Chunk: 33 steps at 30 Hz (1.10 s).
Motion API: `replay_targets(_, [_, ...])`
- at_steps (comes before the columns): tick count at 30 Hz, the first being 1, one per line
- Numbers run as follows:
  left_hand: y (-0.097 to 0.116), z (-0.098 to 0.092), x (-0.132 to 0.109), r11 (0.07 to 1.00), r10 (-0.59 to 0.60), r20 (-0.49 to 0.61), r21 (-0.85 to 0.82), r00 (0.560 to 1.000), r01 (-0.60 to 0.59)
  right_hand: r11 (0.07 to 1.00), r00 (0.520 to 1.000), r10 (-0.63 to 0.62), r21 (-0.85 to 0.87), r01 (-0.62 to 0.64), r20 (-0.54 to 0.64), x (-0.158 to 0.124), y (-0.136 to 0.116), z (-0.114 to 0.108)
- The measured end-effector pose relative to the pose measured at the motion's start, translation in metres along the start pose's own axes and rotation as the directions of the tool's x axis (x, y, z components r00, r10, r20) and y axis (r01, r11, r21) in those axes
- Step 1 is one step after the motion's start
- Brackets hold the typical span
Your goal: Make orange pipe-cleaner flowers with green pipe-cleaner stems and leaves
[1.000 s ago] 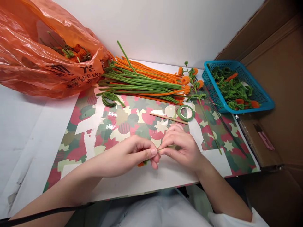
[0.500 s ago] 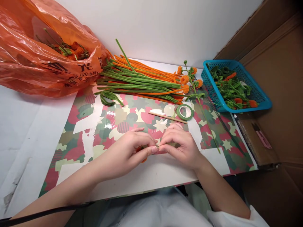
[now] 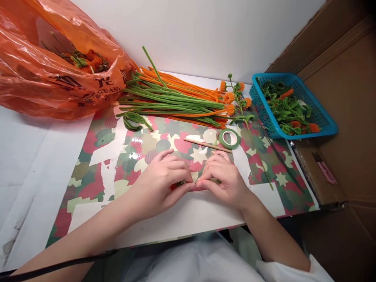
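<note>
My left hand (image 3: 160,184) and my right hand (image 3: 223,178) meet fingertip to fingertip over the patterned mat (image 3: 117,156) near the table's front edge. Both are closed in a pinch on a small orange-and-green pipe-cleaner piece (image 3: 179,183) on a thin stick, which is mostly hidden by the fingers. Just beyond the hands lie a wooden stick (image 3: 207,145) and a roll of green floral tape (image 3: 229,139).
A bundle of green and orange pipe cleaners (image 3: 176,102) lies at the back. A finished orange flower stem (image 3: 239,103) rests beside a blue basket (image 3: 266,113) of made pieces. An orange plastic bag (image 3: 44,66) sits at left. Cardboard (image 3: 337,98) walls the right.
My left hand has turned over the piece, its fingers now curled further over it, and both hands have shifted slightly away from me. The orange bit shows less.
</note>
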<state>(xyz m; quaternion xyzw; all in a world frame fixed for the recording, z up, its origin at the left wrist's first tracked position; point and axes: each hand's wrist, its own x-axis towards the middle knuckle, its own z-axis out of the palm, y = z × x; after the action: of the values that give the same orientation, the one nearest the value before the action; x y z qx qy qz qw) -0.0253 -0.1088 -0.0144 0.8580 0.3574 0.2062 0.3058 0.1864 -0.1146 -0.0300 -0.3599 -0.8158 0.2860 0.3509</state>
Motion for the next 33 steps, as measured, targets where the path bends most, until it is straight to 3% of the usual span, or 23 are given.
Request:
replay_targets(9, [0.003,-0.008,0.002,0.976,-0.064,0.128,-0.197,0.990,0.089,1.000,0.999,-0.017,0.020,0.017,-0.033,0.002,0.001,0.001])
replay_targets(16, [0.003,-0.016,0.002,0.969,-0.083,0.272,-0.203,0.959,0.141,0.999,0.999,-0.034,-0.004,0.034,0.033,0.001,-0.001,0.003])
replay_targets(24, [0.001,-0.009,-0.001,0.999,0.003,0.085,0.054,0.996,-0.008,0.999,0.999,-0.026,-0.024,0.027,0.044,0.000,0.000,0.003])
replay_targets(33, [0.003,-0.012,-0.002,0.994,-0.042,0.269,-0.089,0.962,0.068,0.999,0.997,-0.054,0.003,0.054,0.060,0.002,0.000,0.003])
